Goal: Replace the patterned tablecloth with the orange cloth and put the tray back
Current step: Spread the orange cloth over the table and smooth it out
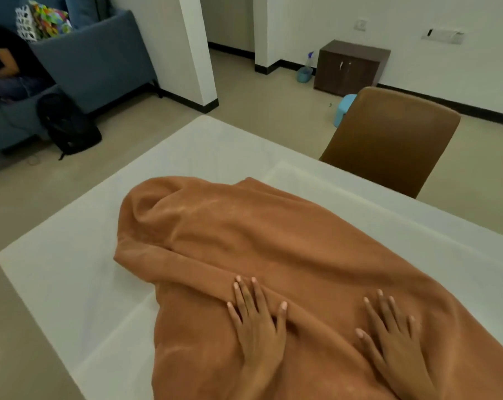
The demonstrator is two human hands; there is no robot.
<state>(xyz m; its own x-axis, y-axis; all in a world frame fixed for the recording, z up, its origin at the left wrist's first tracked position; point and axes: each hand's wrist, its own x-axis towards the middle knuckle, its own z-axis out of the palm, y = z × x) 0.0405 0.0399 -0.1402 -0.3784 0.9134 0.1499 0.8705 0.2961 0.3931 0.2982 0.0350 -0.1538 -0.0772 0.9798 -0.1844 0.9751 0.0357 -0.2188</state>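
Head view: I am pressing both hands flat on the cloth, which is lying bunched on the table.

My left hand and right hand are resting with fingers straight, gripping nothing. The cloth's long axis is running away from my fingertips toward the far left; its folded far end is lying nearer the left hand. I am seeing no tray.
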